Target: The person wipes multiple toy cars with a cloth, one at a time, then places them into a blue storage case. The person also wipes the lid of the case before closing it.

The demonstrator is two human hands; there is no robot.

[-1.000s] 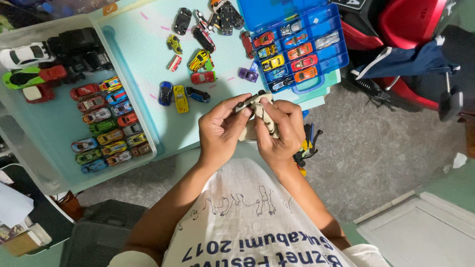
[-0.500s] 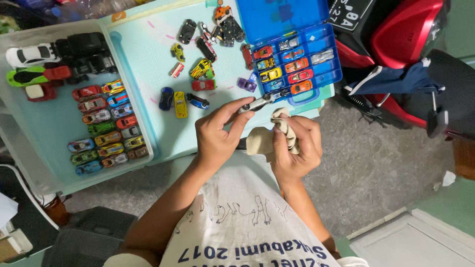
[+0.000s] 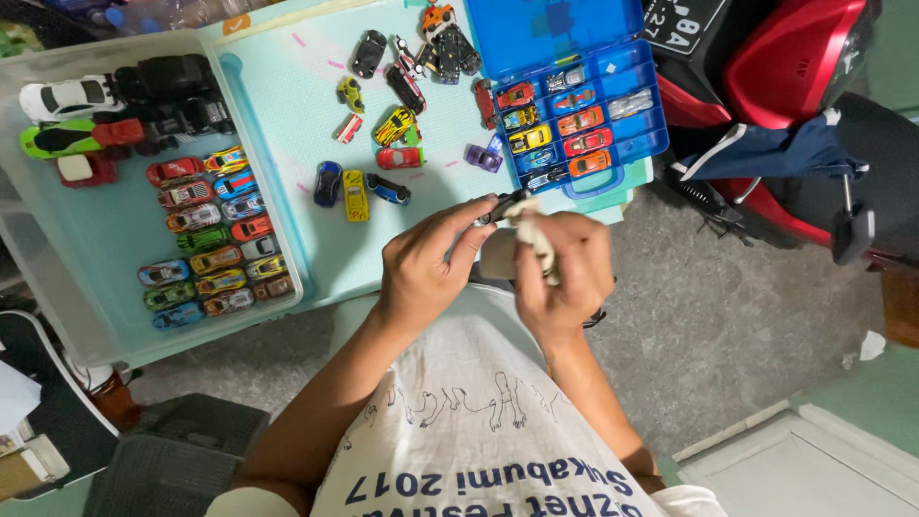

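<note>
Left hand (image 3: 421, 273) pinches a small dark toy car (image 3: 500, 206) at its fingertips, nose aimed up-right toward the blue case (image 3: 613, 134), while the right hand (image 3: 565, 268), just beside, presses a bunched beige cloth (image 3: 531, 230) against its near end.

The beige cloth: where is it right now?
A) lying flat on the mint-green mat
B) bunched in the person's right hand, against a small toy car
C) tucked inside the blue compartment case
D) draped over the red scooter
B: the beige cloth is gripped in the right hand and pressed to the small dark toy car that the left hand pinches.
</note>
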